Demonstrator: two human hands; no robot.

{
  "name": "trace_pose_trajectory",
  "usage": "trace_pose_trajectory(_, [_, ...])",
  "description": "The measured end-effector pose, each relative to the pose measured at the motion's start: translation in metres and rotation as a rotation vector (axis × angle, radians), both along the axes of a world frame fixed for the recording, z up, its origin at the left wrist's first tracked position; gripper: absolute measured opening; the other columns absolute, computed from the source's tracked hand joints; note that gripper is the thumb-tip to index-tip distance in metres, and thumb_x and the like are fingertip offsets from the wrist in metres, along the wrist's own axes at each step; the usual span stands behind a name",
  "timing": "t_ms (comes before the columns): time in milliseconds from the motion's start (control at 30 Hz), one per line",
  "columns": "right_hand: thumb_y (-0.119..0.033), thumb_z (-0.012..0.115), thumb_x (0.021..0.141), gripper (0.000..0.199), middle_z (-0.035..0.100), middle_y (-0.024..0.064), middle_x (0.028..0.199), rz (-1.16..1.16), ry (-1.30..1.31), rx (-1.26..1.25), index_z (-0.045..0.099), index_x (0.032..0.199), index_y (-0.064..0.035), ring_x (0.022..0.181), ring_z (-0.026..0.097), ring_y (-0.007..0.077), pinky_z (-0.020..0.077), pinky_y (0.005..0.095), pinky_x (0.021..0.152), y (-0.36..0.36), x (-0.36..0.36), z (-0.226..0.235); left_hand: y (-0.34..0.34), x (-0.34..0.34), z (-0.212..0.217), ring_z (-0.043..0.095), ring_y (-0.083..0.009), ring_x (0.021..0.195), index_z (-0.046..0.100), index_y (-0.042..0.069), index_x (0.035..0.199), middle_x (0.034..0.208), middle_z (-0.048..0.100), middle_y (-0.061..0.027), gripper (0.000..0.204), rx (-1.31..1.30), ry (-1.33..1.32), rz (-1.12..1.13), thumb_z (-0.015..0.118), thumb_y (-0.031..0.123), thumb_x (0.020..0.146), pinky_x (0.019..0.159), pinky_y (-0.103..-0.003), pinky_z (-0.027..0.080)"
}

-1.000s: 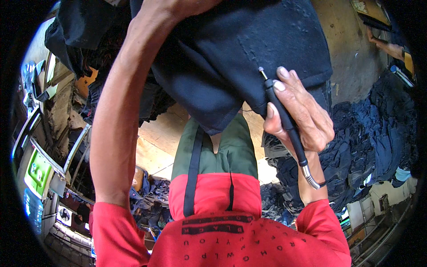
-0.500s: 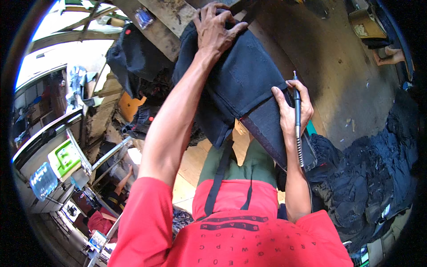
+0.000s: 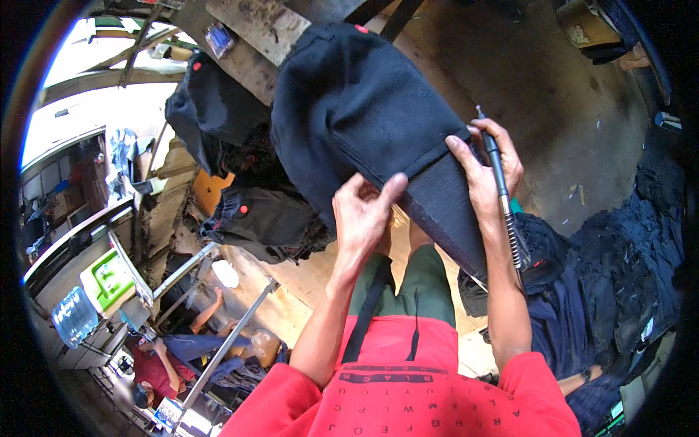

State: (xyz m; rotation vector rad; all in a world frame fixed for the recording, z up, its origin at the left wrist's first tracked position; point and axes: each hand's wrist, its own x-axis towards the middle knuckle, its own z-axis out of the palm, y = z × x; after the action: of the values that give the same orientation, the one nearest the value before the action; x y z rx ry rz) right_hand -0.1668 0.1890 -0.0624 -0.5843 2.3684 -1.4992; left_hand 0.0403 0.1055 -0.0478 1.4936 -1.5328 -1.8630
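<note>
A black denim garment (image 3: 364, 102) with a small red tag at its far end spreads in front of me, over a plank end. Below its cross seam, a darker tapering part (image 3: 444, 204) runs down toward my right forearm. My left hand (image 3: 360, 222) is at the garment's near edge, fingers curled against the cloth and thumb up over it; the fingertips are partly hidden. My right hand (image 3: 491, 167) grips a black pen-shaped rotary tool (image 3: 494, 154) with a thin tip and a coiled spring at its cord end. Its thumb also presses on the garment's right edge.
Dark garments lie heaped at right (image 3: 611, 255). Black garments with red tags (image 3: 218, 102) hang or lie at left. A metal rail (image 3: 229, 342) crosses lower left, near another person (image 3: 164, 364), a green tray (image 3: 109, 277) and a water bottle (image 3: 74, 317). Another person's arm (image 3: 579, 380) shows lower right.
My left hand has come from the garment's far end down to its near edge. The rotary tool has tilted slightly in my right hand. Another person's arm has appeared at lower right.
</note>
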Motion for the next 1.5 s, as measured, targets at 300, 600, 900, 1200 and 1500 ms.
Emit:
trace_pose_trajectory(300, [-0.012,0.085,0.097,0.027,0.081,0.0103,0.108,-0.056,0.026,-0.189,0.076,0.121,-0.0030,0.103,0.076,0.0178,0.0600,0.0334,0.094,0.007,0.017,-0.004,0.002,0.018,-0.013,0.069,-0.0069,0.079,0.079,-0.003,0.099,0.088,0.080,-0.0065,0.026,0.141,0.233,0.108,0.090,0.020,0.094,0.071,-0.025,0.054])
trace_pose_trajectory(600, [-0.005,0.078,0.088,0.035,0.080,0.0248,0.107,0.501,0.437,-0.187,0.073,0.121,0.0058,0.103,0.082,0.0365,0.0664,0.0439,0.095,0.030,0.068,0.006,0.002,0.030,-0.043,0.072,-0.0101,0.074,0.077,-0.001,0.085,0.081,0.079,-0.0090,0.020,0.113,0.251,0.097,0.092,0.011,0.090,0.069,-0.025,0.054])
trace_pose_trajectory(900, [-0.003,0.080,0.081,0.028,0.081,0.0193,0.101,0.652,0.464,-0.144,0.081,0.108,0.0038,0.104,0.082,0.0376,0.0666,0.0484,0.098,0.036,0.073,0.005,0.001,0.029,-0.051,0.077,-0.0145,0.075,0.080,-0.004,0.090,0.083,0.080,-0.0123,0.014,0.153,0.321,0.130,0.091,0.005,0.089,0.072,-0.026,0.061])
trace_pose_trajectory(1200, [-0.003,0.081,0.083,0.027,0.081,0.0175,0.101,0.715,0.471,-0.120,0.080,0.110,0.0028,0.106,0.081,0.0369,0.0662,0.0491,0.099,0.034,0.073,0.004,0.000,0.030,-0.052,0.076,-0.0137,0.076,0.080,-0.005,0.091,0.084,0.081,-0.0124,0.016,0.130,0.310,0.108,0.091,0.007,0.089,0.073,-0.026,0.061])
trace_pose_trajectory(1500, [-0.006,0.082,0.086,0.027,0.081,0.0196,0.104,0.699,0.493,-0.140,0.080,0.111,0.0038,0.105,0.082,0.0374,0.0673,0.0483,0.096,0.038,0.074,-0.003,0.001,0.029,-0.052,0.077,-0.0139,0.076,0.080,-0.004,0.091,0.085,0.081,-0.0129,0.014,0.141,0.296,0.118,0.090,0.006,0.091,0.073,-0.025,0.061])
